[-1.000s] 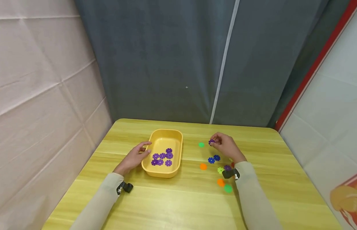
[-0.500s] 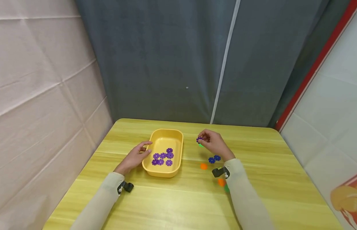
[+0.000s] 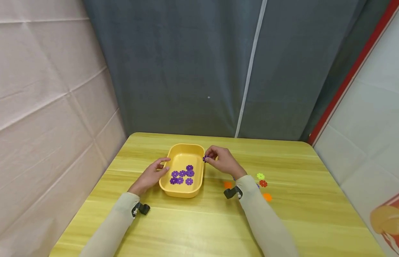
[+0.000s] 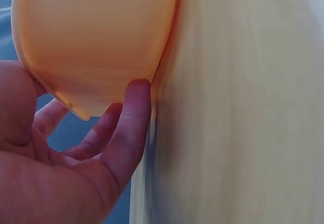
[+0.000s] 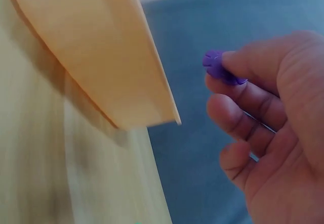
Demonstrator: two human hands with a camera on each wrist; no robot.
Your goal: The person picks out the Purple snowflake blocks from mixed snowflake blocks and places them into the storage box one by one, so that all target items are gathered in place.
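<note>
A yellow tray (image 3: 198,154) sits on the wooden table (image 3: 193,221) and holds several purple flower discs (image 3: 181,175). My right hand (image 3: 222,161) pinches one purple disc (image 3: 204,159) (image 5: 215,65) just beside the tray's right rim (image 5: 126,72). My left hand (image 3: 151,175) lies against the tray's left wall (image 4: 96,42), its fingers (image 4: 129,128) relaxed and touching the side.
Loose discs lie on the table right of the tray: an orange one (image 3: 227,185), a lime one (image 3: 260,176), a red one (image 3: 263,183) and another orange one (image 3: 267,196). Grey curtain (image 3: 218,64) closes off the back; padded walls stand at both sides.
My right hand carried the purple disc leftward from the loose discs to the tray's right rim. The left hand stayed by the tray.
</note>
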